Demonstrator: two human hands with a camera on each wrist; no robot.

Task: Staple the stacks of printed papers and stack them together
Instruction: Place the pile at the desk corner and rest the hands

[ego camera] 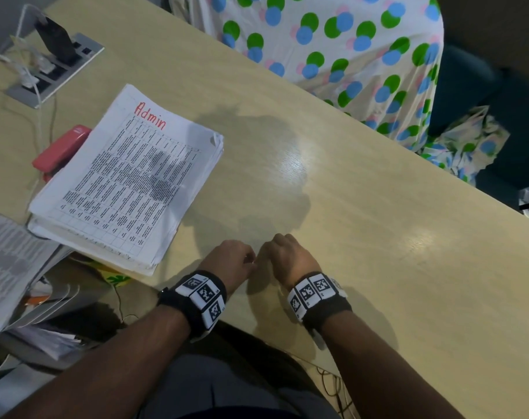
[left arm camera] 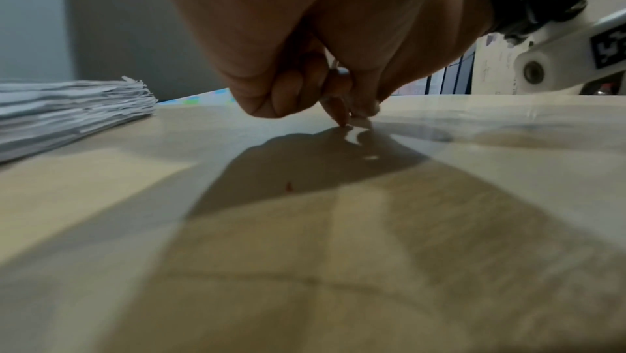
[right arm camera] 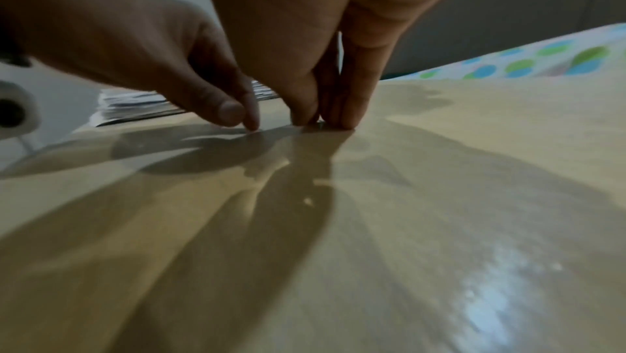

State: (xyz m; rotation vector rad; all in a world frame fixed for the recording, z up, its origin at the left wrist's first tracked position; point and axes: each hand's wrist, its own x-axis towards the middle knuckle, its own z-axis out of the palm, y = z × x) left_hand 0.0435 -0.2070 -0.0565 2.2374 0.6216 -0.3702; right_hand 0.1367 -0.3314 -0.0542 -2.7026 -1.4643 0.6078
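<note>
A thick stack of printed papers [ego camera: 127,189] headed "Admin" in red lies on the tan table [ego camera: 363,237] at the left; its ragged edge shows in the wrist views [left arm camera: 67,112] [right arm camera: 135,107]. A red stapler [ego camera: 60,152] sits behind it, half hidden. Both hands are close together near the table's front edge, right of the stack. My left hand [ego camera: 251,260] [left arm camera: 338,117] has curled fingers, thumb and forefinger tips down on the table at a small metal glint. My right hand [ego camera: 267,247] [right arm camera: 320,121] pinches a tiny dark metal piece, staple-like, against the table.
A socket panel [ego camera: 54,68] with plugs and white cables is at the back left. A dotted cloth [ego camera: 332,40] drapes over something beyond the far edge. More printed sheets [ego camera: 6,267] and clutter lie at the left, below the table edge.
</note>
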